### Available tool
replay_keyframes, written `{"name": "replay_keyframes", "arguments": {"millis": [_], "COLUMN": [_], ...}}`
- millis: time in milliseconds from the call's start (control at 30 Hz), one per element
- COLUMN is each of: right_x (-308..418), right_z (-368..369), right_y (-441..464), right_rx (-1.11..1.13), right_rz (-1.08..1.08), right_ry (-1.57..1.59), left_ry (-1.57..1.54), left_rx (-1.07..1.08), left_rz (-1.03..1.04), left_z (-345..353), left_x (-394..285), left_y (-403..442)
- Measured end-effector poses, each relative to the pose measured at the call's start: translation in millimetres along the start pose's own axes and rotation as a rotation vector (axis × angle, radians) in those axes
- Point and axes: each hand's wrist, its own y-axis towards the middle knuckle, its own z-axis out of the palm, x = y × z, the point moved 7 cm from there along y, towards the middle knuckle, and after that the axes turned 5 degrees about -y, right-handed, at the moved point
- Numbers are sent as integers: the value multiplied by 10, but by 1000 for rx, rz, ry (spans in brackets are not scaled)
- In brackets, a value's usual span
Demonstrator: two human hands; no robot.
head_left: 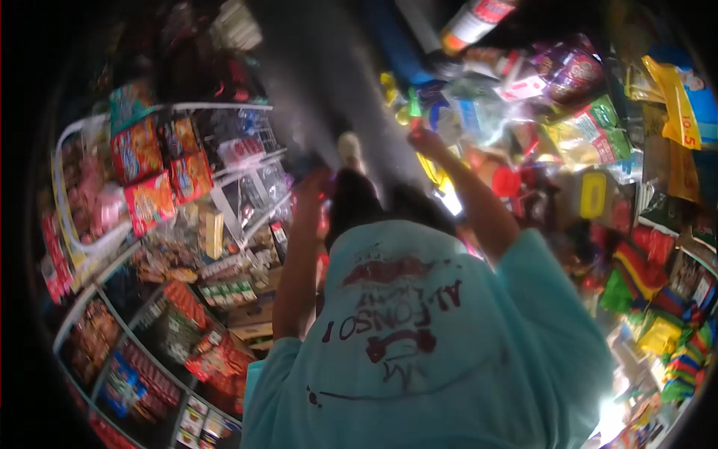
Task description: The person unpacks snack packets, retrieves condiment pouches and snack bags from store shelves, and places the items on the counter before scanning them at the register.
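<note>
Grey floor strip (318, 71) bounded by wire rack (223, 107) left, heaped packets (587, 138) right. Green-and-red item (414, 108) seen at right hand (425, 140); left hand (317, 181) held rack-side. Both hands blurred; grip cannot be told.

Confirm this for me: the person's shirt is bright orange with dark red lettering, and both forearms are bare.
Not quite: the head view shows that the shirt is pale teal, not orange. The lettering is dark red, and the left forearm and right forearm are bare.
</note>
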Motion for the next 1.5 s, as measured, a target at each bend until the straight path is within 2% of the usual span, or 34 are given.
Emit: {"name": "replay_keyframes", "arguments": {"millis": [33,67,100,133,200,300,367,433,467,500,567,633,667,700,733,800,867,1000,1133,1200,1233,1300,1367,1400,1467,1500], "right_x": [381,254,176,101,188,-596,-980,-2630,-2733,-3065,-3304,-3391,-3534,-3749,-3999,-4456,-4497,-3826,-3000,-3223,-3098,-2724,-2535,-2212,-2301,-2238], "right_z": [-93,202,295,381,127,286,91,1053,900,1045,958,1093,1200,1366,1589,2066,2184,1558,724,1012,851,644,540,301,519,557], "right_y": [11,244,290,332,-49,-425,-1107,-1255,-1746,-2091,-2980,-3441,-3630,-3828,-3989,-4177,-4099,-3767,-3091,-2190,-2001,-1633,-1206,-1254,-877,-776], "right_rx": [61,16,-29,-73,-133,-190,-222,-209,-72,-32,-26,92,73,-23,-178,-525,-469,-82,47,-155,-119,-112,-109,-130,-222,-61], "right_rz": [21,-69,-104,-143,-81,38,142,259,510,495,751,518,544,622,708,682,538,713,720,228,401,358,301,124,-188,-134], "right_ry": [44,314,384,452,191,-3,-125,69,7,-81,90,-315,-267,-90,156,550,297,249,283,-152,-45,-40,-48,-80,-283,-325], "left_ry": [-9,-117,-215,-221,-207,-124,-69,-28,18,61,141,205,230,257,200,72,155,195,122,54,16,-71,-176,-229,-363,-422], "left_rx": [15,0,-14,29,51,59,97,191,227,258,353,446,498,548,576,622,636,576,478,407,398,373,240,180,72,63], "left_rz": [-6,-144,-288,-331,-238,-206,-187,-189,-192,-196,-219,-230,-227,-227,-295,-424,-364,-270,-242,-232,-220,-180,-224,-243,-325,-301], "left_z": [-31,49,147,201,360,805,1109,1525,1704,1885,2236,2582,2757,2894,3004,3204,3300,3318,3024,2794,2632,2317,2004,1851,1620,1534], "left_x": [-104,-293,-359,-419,-641,-910,-974,-943,-823,-705,-472,-273,-197,-125,-28,87,-10,-260,-437,-497,-454,-360,-248,-227,-228,-288], "left_y": [83,153,211,358,552,687,648,479,420,341,106,-165,-309,-440,-549,-710,-798,-758,-691,-642,-584,-490,-483,-508,-573,-604]}}
